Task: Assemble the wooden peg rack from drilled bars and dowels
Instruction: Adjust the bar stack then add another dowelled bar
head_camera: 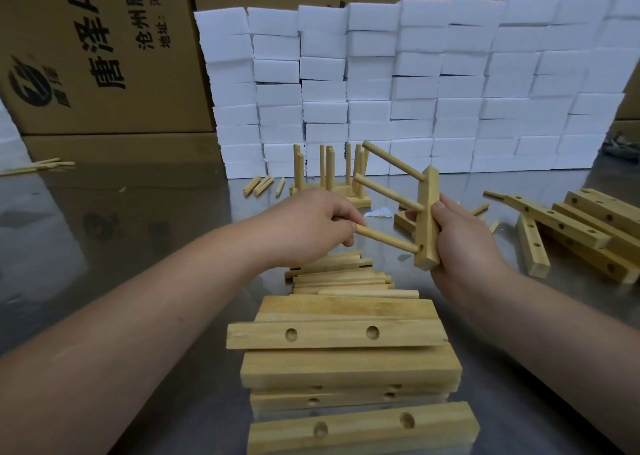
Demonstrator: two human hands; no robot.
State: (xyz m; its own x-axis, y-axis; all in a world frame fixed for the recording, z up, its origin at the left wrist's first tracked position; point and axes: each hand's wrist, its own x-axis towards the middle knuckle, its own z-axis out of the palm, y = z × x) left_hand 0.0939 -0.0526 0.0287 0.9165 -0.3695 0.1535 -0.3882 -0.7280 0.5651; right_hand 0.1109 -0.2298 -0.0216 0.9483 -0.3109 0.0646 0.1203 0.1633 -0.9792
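Above a shiny metal table (pixel 138 212), the right hand (pixel 464 243) is gripping an upright pale wooden drilled bar (pixel 426 219) bearing two dowels, while the left hand (pixel 311 226) is pinching a third round wooden dowel (pixel 384 240) at the bar's lowest hole.

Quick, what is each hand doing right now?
Left hand: closed on the lowest dowel, at the bar's bottom hole.
Right hand: closed around the drilled bar.
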